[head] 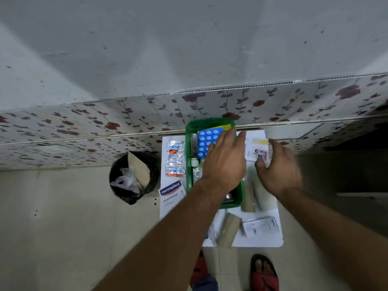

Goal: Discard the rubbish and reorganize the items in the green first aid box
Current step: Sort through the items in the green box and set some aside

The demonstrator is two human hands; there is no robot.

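The green first aid box [189,148] stands on a small white table [270,241]. Inside it, a blue blister pack [206,139] of white pills leans at the far end, with tubes beside it on the left. My left hand [224,162] is spread flat over the box, palm down, fingertips on the blister pack and the box's right rim. My right hand [278,166] is to the right of the box, thumb and fingers closed around a white printed packet [259,149]. The box's middle is hidden under my left hand.
A black bin [134,177] with plastic and cardboard stands on the floor to the left. On the table lie a silver sachet strip [175,158], a Hansaplast pack [171,193], beige bandage rolls [230,229], and a white medicine carton [261,225]. A tiled wall is close behind.
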